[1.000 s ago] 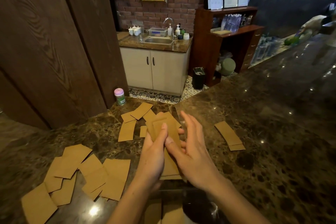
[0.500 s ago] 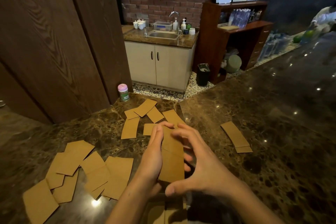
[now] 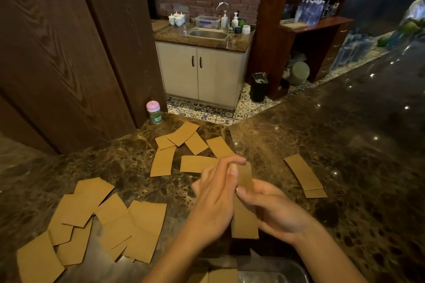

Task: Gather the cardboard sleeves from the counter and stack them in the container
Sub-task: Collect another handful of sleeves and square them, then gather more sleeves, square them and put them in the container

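fig. head view, sleeve gathering in progress. the left hand (image 3: 213, 197) and the right hand (image 3: 278, 211) met at the centre of the frame. both gripped one held stack (image 3: 245, 223) of cardboard sleeves. the left hand's fingers curled over the stack's upper end. the right hand's thumb and fingers closed on its right side. the stack ran lengthwise from centre toward the lower edge. whether its lower end touched the surface (image 3: 345, 167) could not be told.

the container (image 3: 296, 267) showed only as a metal rim at the bottom centre, just below the hands. stored sleeves (image 3: 220, 275) lay flat inside it.

ungathered material lay in three places on the surface:
- a lower-left scatter (image 3: 110, 220) of overlapping sleeves
- a centre scatter (image 3: 184, 142) just above the hands
- a small right pile (image 3: 303, 174), well apart from the others

a pink-lidded jar (image 3: 153, 112) stood at the surface's far edge, left of centre. a sink unit (image 3: 208, 34) occupied the upper centre background.

judged step: squaring the gathered sleeves into an even bundle before transfer. the task looked well short of done, since most sleeves were not yet collected.

the next move would probably be lowering the bundle into the container. that calls for keeping the edges aligned under a two-sided grip and matching the lie of the sleeves already inside. the hands should release only once the bundle rests flat. one hand could then reach for the centre scatter.
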Demonstrator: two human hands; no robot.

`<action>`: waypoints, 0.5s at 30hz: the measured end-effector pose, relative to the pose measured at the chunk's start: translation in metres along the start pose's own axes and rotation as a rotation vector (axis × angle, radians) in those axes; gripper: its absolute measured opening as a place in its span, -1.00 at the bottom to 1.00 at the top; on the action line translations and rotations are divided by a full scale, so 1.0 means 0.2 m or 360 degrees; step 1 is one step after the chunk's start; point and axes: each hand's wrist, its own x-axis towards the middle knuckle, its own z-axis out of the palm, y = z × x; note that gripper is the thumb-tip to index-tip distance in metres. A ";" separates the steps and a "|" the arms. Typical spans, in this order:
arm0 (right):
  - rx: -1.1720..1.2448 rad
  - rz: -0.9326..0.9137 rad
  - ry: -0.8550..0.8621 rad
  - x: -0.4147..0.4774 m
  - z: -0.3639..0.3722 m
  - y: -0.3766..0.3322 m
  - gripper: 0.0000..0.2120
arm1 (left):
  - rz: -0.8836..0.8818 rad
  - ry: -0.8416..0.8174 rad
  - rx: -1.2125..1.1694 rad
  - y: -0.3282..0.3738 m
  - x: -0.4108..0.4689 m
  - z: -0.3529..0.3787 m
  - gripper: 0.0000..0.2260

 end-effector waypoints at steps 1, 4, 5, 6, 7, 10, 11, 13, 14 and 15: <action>-0.0021 -0.0015 0.0057 0.01 -0.01 0.00 -0.61 | -0.0024 -0.0023 0.0086 -0.03 0.04 0.00 -0.67; -0.0079 -0.0052 0.0283 0.05 -0.06 -0.03 -0.67 | -0.0060 -0.0098 0.0206 -0.20 0.22 -0.03 -0.61; -0.0105 -0.0046 0.0339 0.07 -0.09 -0.03 -0.67 | -0.0060 -0.0101 0.0284 -0.30 0.29 -0.04 -0.60; -0.0130 -0.0031 0.0384 0.09 -0.11 -0.03 -0.67 | -0.0079 -0.0128 0.0421 -0.40 0.36 -0.07 -0.59; -0.0136 -0.0016 0.0425 0.10 -0.12 -0.03 -0.68 | -0.0096 -0.0189 0.0615 -0.50 0.43 -0.11 -0.54; -0.0102 0.0010 0.0515 0.13 -0.16 0.00 -0.65 | -0.0098 -0.0476 0.1115 -0.72 0.60 -0.21 -0.40; -0.0096 0.0014 0.0533 0.14 -0.17 0.01 -0.61 | -0.0098 -0.0540 0.1174 -0.77 0.64 -0.22 -0.37; -0.0086 0.0026 0.0558 0.15 -0.19 0.02 -0.56 | -0.0073 -0.0589 0.1222 -0.82 0.70 -0.25 -0.34; -0.0076 0.0030 0.0568 0.15 -0.20 0.02 -0.56 | -0.0028 -0.0600 0.1275 -0.84 0.71 -0.25 -0.36; -0.0059 0.0035 0.0576 0.16 -0.21 0.02 -0.57 | 0.0049 -0.0606 0.1349 -0.85 0.71 -0.24 -0.42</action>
